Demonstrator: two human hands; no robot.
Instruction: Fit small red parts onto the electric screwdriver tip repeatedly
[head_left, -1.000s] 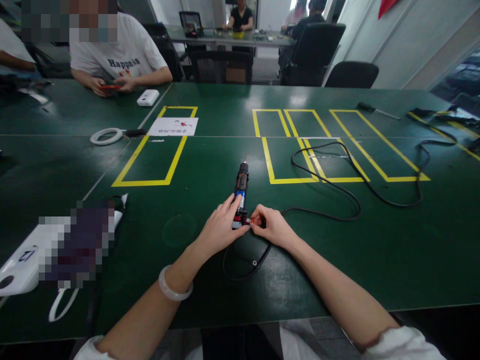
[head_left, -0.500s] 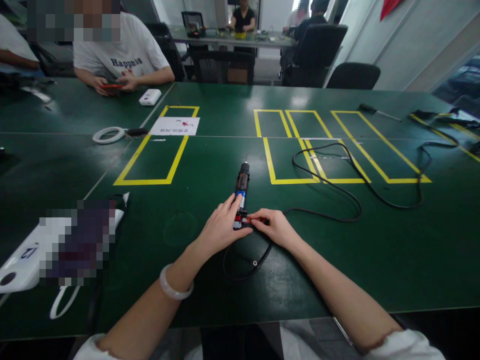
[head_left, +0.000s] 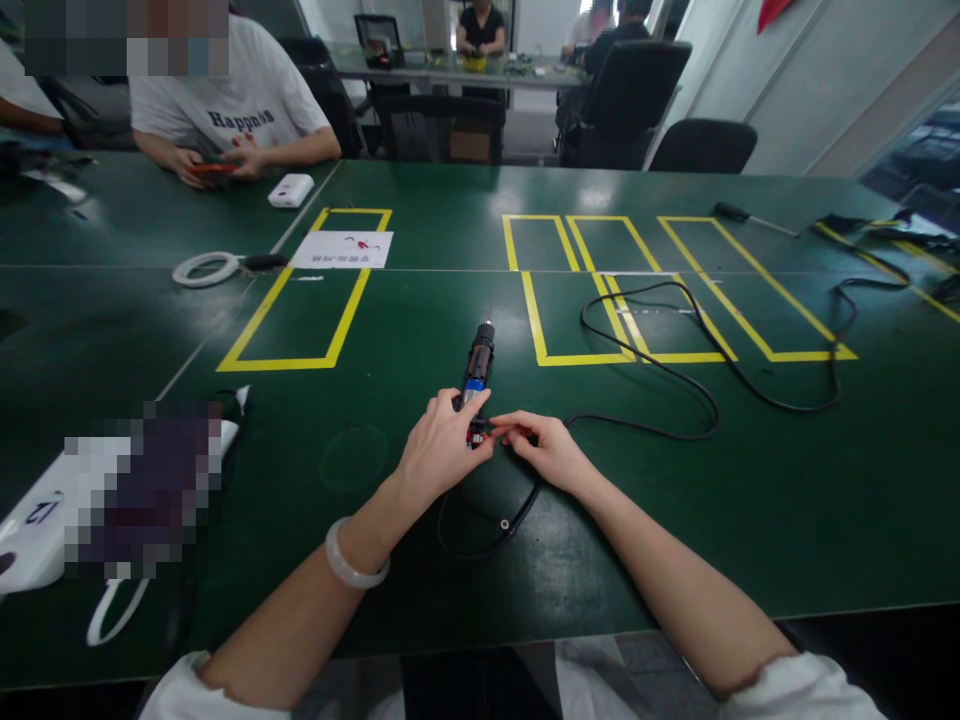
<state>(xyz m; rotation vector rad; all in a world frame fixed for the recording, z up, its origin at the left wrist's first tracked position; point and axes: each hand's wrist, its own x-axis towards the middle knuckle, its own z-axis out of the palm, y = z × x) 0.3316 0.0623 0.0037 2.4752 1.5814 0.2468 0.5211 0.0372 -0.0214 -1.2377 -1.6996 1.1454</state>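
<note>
An electric screwdriver [head_left: 478, 362] lies on the green table [head_left: 360, 590], its thin bit pointing away from me. Part of its casing appears open, with a blue and silver section showing. My left hand [head_left: 444, 440] is closed around its rear half and covers most of that end. Beside it, my right hand [head_left: 545, 445] has thumb and forefinger pinched together at the rear edge. Small red and black parts [head_left: 475, 434] show between the hands; what the right fingertips hold is too small to make out. A black cable [head_left: 480, 557] loops below.
The long black cord [head_left: 709, 405] snakes right across yellow taped rectangles [head_left: 585, 358]. A screwdriver [head_left: 735, 213] lies at the back right. On the left are a paper label [head_left: 341, 250], a coiled white cable [head_left: 206, 268] and a white device [head_left: 45, 520]. Across the table sits a person [head_left: 232, 110].
My left hand has slid over more of the screwdriver's rear, hiding parts seen before. My right fingertips have moved slightly up along its edge. The whole view has shifted a little.
</note>
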